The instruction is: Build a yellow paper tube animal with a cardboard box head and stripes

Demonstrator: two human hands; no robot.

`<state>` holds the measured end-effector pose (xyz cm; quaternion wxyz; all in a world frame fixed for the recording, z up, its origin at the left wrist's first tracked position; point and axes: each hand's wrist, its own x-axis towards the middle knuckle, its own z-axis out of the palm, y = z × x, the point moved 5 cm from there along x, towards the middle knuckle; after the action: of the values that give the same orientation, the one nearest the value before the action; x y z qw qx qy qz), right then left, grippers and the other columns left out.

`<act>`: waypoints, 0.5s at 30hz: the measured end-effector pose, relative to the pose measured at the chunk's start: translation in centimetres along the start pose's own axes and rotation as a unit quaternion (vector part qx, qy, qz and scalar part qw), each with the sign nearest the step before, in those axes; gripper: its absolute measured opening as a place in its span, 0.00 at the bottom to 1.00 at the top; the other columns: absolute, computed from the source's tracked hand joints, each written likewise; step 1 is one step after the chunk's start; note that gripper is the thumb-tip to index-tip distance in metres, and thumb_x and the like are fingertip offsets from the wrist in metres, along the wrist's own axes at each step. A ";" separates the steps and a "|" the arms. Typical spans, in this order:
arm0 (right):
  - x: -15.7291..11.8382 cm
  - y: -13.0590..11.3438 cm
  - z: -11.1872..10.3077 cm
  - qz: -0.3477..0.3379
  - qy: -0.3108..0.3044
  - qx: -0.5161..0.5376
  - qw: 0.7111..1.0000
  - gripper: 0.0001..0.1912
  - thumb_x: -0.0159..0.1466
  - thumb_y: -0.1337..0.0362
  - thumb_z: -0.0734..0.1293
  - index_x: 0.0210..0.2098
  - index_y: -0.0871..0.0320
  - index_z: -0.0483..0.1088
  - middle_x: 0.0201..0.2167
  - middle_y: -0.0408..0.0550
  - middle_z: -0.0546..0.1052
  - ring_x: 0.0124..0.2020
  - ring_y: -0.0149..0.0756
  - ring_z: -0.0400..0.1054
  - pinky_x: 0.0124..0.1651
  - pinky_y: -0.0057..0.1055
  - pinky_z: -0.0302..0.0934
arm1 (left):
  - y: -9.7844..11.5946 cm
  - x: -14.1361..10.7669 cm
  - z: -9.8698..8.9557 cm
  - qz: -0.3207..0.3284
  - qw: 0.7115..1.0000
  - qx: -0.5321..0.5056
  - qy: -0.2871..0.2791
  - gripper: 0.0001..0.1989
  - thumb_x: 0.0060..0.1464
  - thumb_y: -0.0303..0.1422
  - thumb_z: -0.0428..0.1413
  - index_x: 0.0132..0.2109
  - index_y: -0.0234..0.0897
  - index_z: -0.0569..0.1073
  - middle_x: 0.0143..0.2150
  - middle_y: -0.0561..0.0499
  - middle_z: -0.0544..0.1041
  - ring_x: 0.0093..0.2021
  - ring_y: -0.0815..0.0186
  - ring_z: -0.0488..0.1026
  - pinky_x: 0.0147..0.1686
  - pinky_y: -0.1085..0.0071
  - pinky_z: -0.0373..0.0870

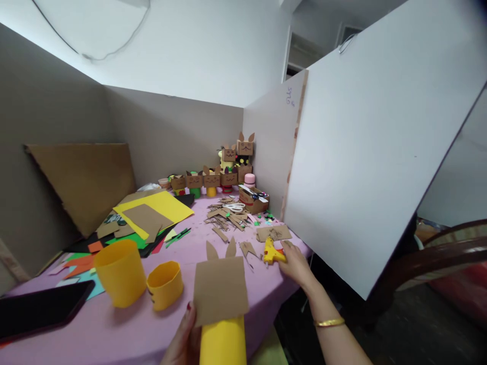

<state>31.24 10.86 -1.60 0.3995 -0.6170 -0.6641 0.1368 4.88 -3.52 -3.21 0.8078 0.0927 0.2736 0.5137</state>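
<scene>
My left hand [187,337] is closed around a figure at the bottom centre, which has a cardboard head [220,290] with two pointed ears and a yellow paper tube [223,342] below. At the table's right edge, my right hand [292,261] has its fingers round the rear of a yellow glue gun [271,252], whose nozzle points down and left. Beyond the gun lies a piece of cardboard [274,232] with dark marks. Two yellow paper rings, a large one [122,276] and a small one [166,289], stand left of the figure.
A dark tablet [41,310] lies at the left front. Coloured paper [173,209] and cardboard sheets cover the back left. Cardboard scraps, white scissors [234,207] and a small box [253,203] lie farther back, near several cat-like figures [212,180]. Grey panels [175,137] enclose the table.
</scene>
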 end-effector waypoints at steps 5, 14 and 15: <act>0.2 0.6 1.9 -0.016 -0.031 -0.048 0.998 0.19 0.51 0.72 0.66 0.43 0.64 0.73 0.45 0.63 0.74 0.50 0.57 0.65 0.54 0.49 0.54 | 0.4 0.2 0.0 0.043 0.999 0.015 -0.011 0.26 0.42 0.47 0.64 0.47 0.39 0.75 0.41 0.47 0.82 0.43 0.53 0.78 0.51 0.57 0.67; -2.3 1.7 0.5 -0.042 0.054 0.072 0.995 0.18 0.59 0.59 0.62 0.46 0.60 0.69 0.45 0.59 0.72 0.51 0.53 0.63 0.55 0.49 0.55 | 0.5 -0.4 1.5 0.062 0.997 0.041 -0.025 0.28 0.46 0.45 0.63 0.52 0.37 0.70 0.43 0.45 0.81 0.41 0.55 0.78 0.47 0.59 0.68; -2.8 1.6 0.2 -0.037 0.067 0.096 0.992 0.18 0.60 0.56 0.61 0.46 0.60 0.68 0.46 0.59 0.72 0.51 0.52 0.63 0.55 0.49 0.56 | 0.5 -0.5 1.6 0.063 0.997 0.047 -0.019 0.30 0.45 0.45 0.64 0.53 0.37 0.69 0.42 0.44 0.81 0.41 0.54 0.78 0.47 0.58 0.68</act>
<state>32.02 8.66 -3.82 0.5055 -0.5585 -0.6419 0.1431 5.21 -3.52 -1.54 0.7736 0.1575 0.2751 0.5487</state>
